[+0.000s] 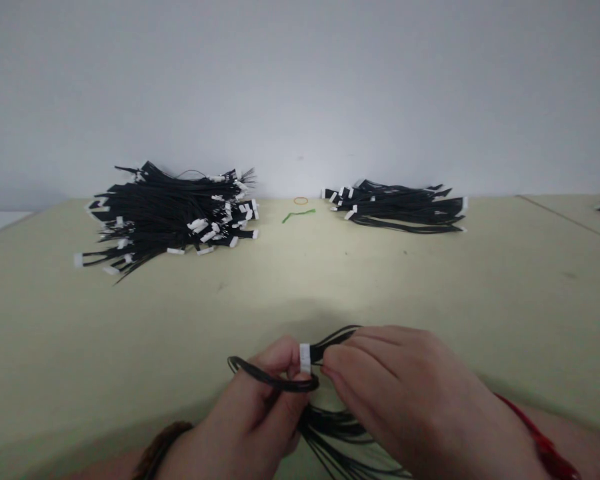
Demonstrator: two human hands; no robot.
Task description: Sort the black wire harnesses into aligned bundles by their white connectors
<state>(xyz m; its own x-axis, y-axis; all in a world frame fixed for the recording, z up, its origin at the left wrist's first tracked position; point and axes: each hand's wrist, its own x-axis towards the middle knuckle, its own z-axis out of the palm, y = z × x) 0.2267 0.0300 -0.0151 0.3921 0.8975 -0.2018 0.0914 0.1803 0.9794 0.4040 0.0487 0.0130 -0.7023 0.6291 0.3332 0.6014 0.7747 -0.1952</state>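
Observation:
A black wire harness (280, 383) with a white connector (305, 359) is between my two hands, near the front of the table. My left hand (260, 400) is closed, its thumb and forefinger pinching the harness at the connector. Part of the wires loops over that forefinger and thumb. My right hand (405, 393) is closed too, its fingertips on black wires just right of the connector. Loose wires fan out below, between the hands. The right hand's fingers partly cover what they grip.
A big pile of black wire harnesses (165, 213) with white connectors lies at the back left. A smaller pile (400, 207) lies at the back right. Between them are a yellow rubber band (301, 200) and a green strip (299, 215). Behind the table (280, 287) stands a wall (300, 93).

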